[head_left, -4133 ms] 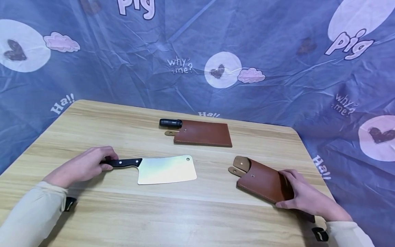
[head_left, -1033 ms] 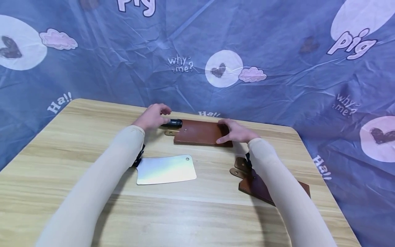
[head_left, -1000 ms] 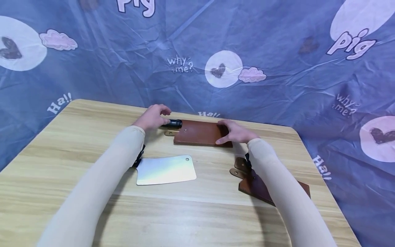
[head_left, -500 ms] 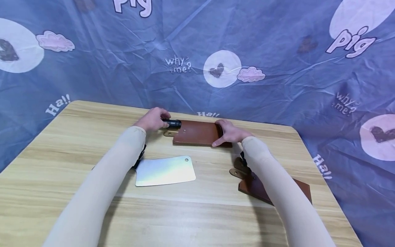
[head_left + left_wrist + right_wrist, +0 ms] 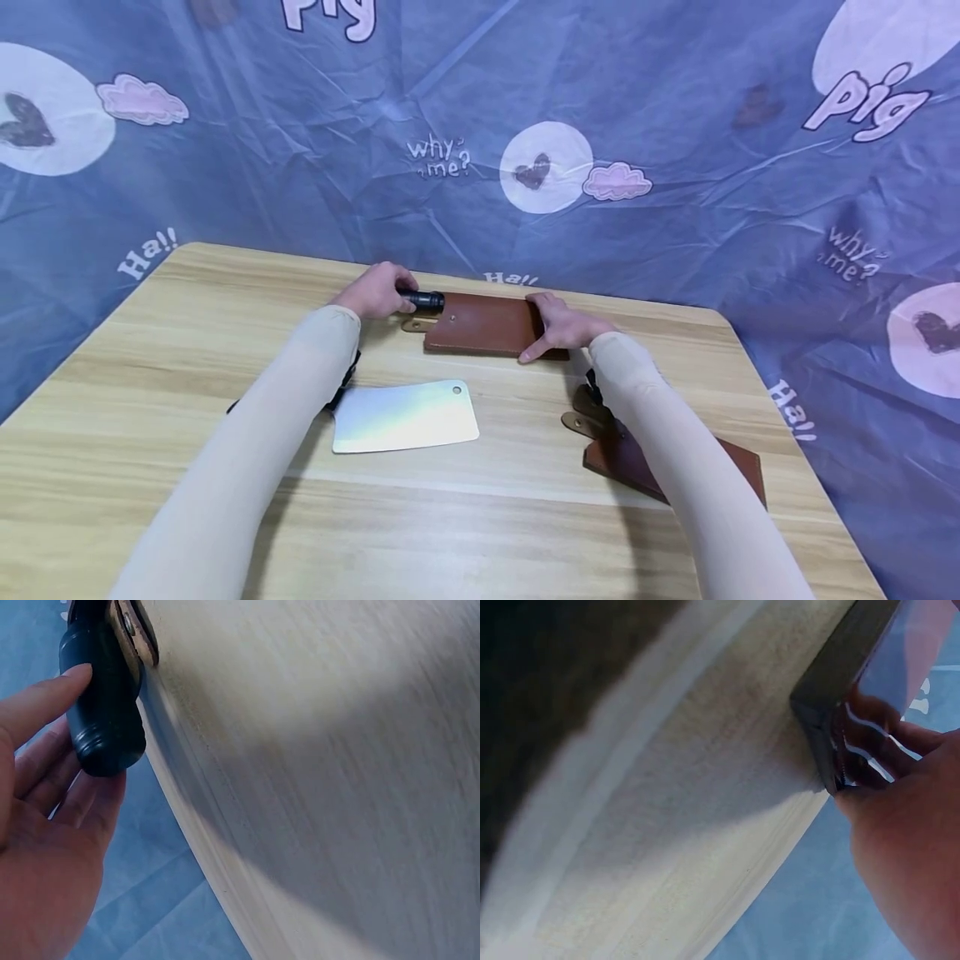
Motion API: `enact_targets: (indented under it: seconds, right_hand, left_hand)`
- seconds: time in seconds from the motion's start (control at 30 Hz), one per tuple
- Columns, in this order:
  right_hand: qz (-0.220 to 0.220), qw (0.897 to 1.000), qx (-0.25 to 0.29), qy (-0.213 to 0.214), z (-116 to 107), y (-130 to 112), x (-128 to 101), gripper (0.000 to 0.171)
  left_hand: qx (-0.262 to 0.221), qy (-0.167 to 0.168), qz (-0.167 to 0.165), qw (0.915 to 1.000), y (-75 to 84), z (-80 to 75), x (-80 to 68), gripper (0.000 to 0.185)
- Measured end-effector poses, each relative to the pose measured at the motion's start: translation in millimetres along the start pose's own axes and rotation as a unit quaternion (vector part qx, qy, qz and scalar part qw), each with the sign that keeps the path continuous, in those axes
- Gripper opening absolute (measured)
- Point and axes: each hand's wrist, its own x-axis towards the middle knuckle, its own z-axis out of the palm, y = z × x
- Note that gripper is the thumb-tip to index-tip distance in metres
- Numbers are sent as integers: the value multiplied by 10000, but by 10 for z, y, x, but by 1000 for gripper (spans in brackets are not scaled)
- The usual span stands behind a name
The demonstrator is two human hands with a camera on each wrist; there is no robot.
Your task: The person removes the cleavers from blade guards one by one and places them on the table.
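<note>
A brown leather sheath [image 5: 480,325] lies at the far side of the wooden table [image 5: 150,350], with a knife's black handle [image 5: 426,301] sticking out of its left end. My left hand [image 5: 396,293] grips that handle; in the left wrist view the thumb and fingers [image 5: 52,697] wrap the black handle [image 5: 105,712] beside the sheath's snap strap [image 5: 135,630]. My right hand [image 5: 542,330] holds the sheath's right end, thumb on the near edge. The right wrist view shows that hand [image 5: 907,847] on the sheath corner [image 5: 855,682].
A bare steel cleaver [image 5: 405,415] lies nearer me, its handle hidden under my left forearm. A second brown sheath [image 5: 615,454] lies at the near right, partly covered by my right forearm. Blue patterned cloth [image 5: 675,125] hangs behind the table.
Both hands left the bare cleaver and the near sheath and reached to the far sheath. In the last second the left fingers closed round the black handle and the right hand settled on the sheath's end.
</note>
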Motion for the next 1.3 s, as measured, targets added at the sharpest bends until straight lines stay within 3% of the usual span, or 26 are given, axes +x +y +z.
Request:
enact_targets:
  seconds: [0.23, 0.77, 1.3]
  right_hand:
    - [-44, 9999, -76, 77, 17, 47, 1, 121]
    - [7, 9997, 67, 223, 52, -15, 50, 123]
    - [-317, 9970, 17, 709, 31, 35, -74, 124]
  left_hand:
    - [29, -52, -57, 10000, 34, 39, 31, 37]
    - [244, 1, 384, 9990, -42, 11, 32, 34]
    - [355, 12, 362, 9987, 25, -79, -33, 38]
